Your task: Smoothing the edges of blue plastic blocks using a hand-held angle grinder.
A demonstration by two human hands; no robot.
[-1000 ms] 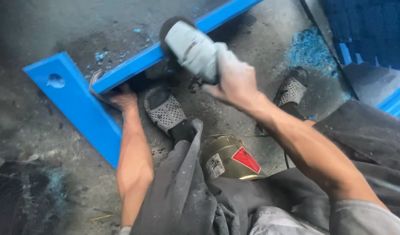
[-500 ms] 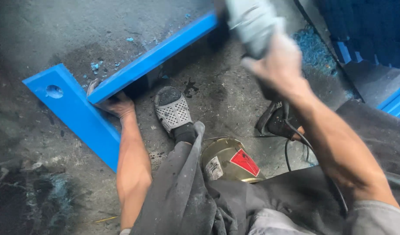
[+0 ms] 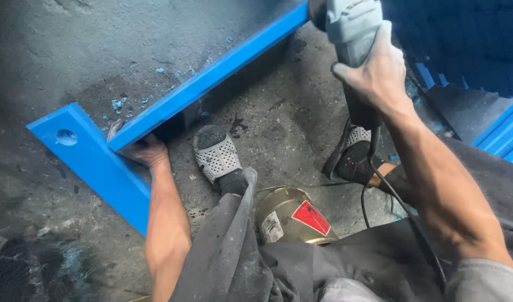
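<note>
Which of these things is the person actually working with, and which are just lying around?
In use:
- grinder, gripped by the right hand
- blue steel frame, steadied by the left hand
- power cord

Lying about:
- gold tin between the legs
- blue paint chips on the floor

Soft daylight from above, dim shadowy corners, slight blur at the edges
</note>
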